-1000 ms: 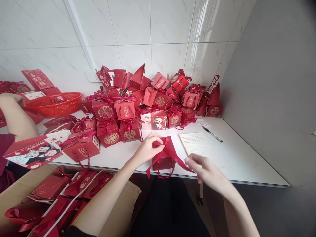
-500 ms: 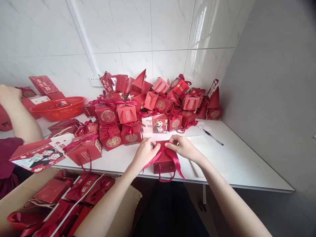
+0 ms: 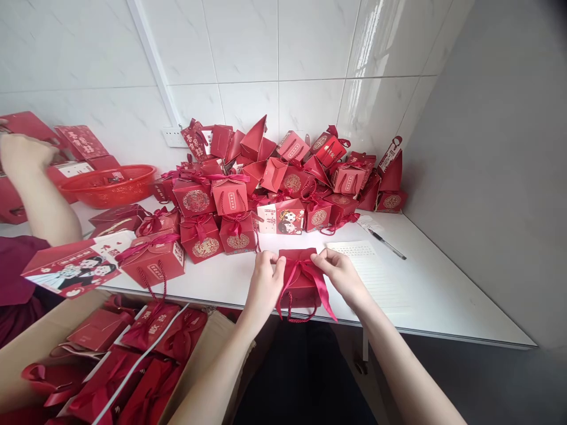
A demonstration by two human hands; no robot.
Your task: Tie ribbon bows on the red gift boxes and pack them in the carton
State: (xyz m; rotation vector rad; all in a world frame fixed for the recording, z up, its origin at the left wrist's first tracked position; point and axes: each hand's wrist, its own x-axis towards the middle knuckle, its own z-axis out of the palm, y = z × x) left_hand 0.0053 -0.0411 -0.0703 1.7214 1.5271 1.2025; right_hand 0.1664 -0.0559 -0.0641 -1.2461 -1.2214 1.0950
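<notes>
A red gift box (image 3: 301, 293) with a rope handle stands at the table's front edge, right before me. A pinkish-red ribbon (image 3: 319, 282) is tied in a bow on its top, its tails hanging down the front. My left hand (image 3: 267, 277) pinches the ribbon's loop at the left side of the box, thumb and finger pressed together. On the right, my right hand (image 3: 340, 270) pinches the other loop in the same way. The fingertips partly cover the loops.
Many red gift boxes (image 3: 230, 195) are heaped against the tiled wall. Right of my box lie a notebook (image 3: 381, 277) and a pen (image 3: 387, 244). A carton (image 3: 208, 348) of boxes stands below left. Beyond the red basket (image 3: 110, 192), another person's hand (image 3: 29, 153) holds a box.
My hands have moved apart and slightly down, drawing the bow's loops outward to both sides. The other person's hand has lifted a red box into view at far left.
</notes>
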